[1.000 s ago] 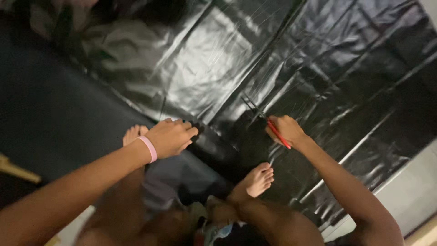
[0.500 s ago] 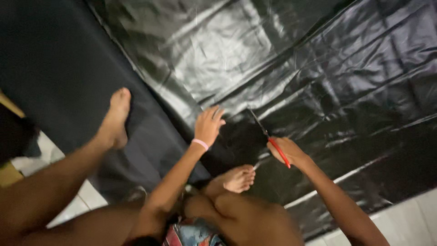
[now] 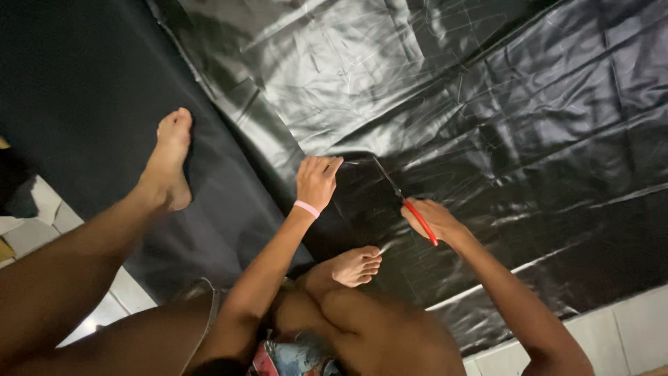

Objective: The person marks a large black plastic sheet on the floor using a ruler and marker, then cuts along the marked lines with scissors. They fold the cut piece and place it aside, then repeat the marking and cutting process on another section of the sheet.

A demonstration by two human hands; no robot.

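Glossy black sheet [image 3: 487, 104] underlies both hands; scissors [image 3: 407, 205] in right hand [image 3: 428, 219].

The left hand [image 3: 316, 179] reaches forward on a straight arm, fingers curled and pinched shut, just left of the red-handled scissors [image 3: 407, 204]. The right hand [image 3: 430, 219], arm bent in from the right, is closed around the scissors' handles.
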